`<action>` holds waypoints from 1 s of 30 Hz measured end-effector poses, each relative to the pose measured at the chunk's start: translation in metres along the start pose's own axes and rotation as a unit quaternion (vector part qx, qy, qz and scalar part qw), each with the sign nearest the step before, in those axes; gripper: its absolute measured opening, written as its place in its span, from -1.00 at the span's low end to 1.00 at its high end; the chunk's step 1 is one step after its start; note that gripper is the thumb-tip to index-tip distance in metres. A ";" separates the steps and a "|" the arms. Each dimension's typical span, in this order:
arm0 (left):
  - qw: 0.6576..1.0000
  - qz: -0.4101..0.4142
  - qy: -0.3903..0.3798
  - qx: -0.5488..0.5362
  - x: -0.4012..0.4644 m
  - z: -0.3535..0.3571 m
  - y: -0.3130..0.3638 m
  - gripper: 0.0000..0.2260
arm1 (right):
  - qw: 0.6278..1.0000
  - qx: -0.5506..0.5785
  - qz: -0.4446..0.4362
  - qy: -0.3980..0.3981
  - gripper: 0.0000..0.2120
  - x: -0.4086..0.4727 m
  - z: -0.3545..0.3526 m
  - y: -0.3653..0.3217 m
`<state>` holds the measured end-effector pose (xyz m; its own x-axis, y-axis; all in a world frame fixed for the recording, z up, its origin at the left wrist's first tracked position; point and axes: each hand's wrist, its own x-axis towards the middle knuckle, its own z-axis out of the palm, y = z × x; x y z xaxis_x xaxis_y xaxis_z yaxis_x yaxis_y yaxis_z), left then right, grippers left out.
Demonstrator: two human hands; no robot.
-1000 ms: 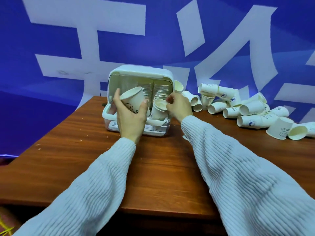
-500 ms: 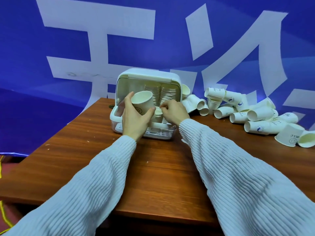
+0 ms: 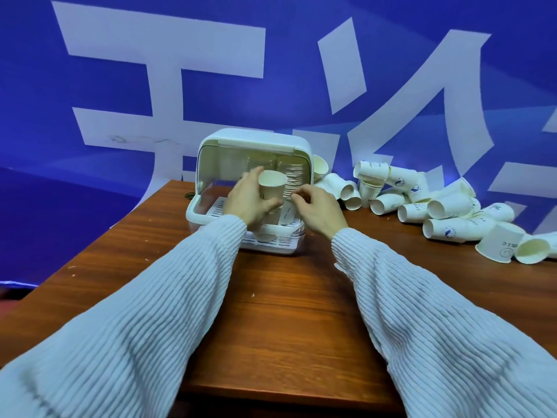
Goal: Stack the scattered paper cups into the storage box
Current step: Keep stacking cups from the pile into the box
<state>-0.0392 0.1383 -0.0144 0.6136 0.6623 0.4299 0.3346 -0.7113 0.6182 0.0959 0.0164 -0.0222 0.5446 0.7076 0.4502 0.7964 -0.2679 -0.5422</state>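
Gripping an upright paper cup [image 3: 272, 184] over the open storage box [image 3: 252, 146], the left hand [image 3: 249, 198] curls around it. The right hand [image 3: 319, 207] hovers beside, fingers loosely curled, holding nothing. Scattered cups [image 3: 446, 206] litter the desk [image 3: 289, 312].

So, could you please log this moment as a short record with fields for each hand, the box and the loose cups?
left hand: grips an upright paper cup in the box opening
right hand: fingers curled beside that cup; any hold unclear
storage box: white, lid raised, cup stacks inside
loose cups: heaped on the table, right of the box
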 end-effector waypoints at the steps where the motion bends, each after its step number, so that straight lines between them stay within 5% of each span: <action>1: 0.999 0.005 -0.031 0.039 0.000 0.005 -0.003 -0.23 | 1.000 -0.001 0.002 0.000 -0.76 -0.002 0.000 0.003; 6: 0.971 0.008 -0.105 0.213 -0.013 0.018 -0.011 -0.14 | 0.999 0.032 0.032 -0.004 -0.76 -0.010 0.003 0.022; 11: 0.956 0.003 -0.130 0.262 -0.015 0.020 -0.007 -0.12 | 0.997 0.070 0.034 0.014 -0.82 -0.018 0.005 0.022; 17: 0.962 0.203 0.150 0.107 -0.057 0.060 0.023 -0.54 | 0.983 0.119 0.081 0.112 -0.90 -0.021 0.002 0.041; 23: 0.938 0.335 0.089 0.017 -0.086 0.094 0.040 -0.59 | 0.980 0.081 0.157 0.093 -0.69 0.012 0.000 0.086; 30: 0.959 0.275 0.031 -0.067 -0.094 0.102 0.038 -0.60 | 0.994 -0.051 0.095 0.032 -0.44 0.074 0.025 0.124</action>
<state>-0.0113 0.0247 -0.0988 0.6256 0.2114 0.7510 -0.1247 -0.9231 0.3638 0.2283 0.0516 -0.0738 0.7007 0.5954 0.3930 0.6985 -0.4604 -0.5479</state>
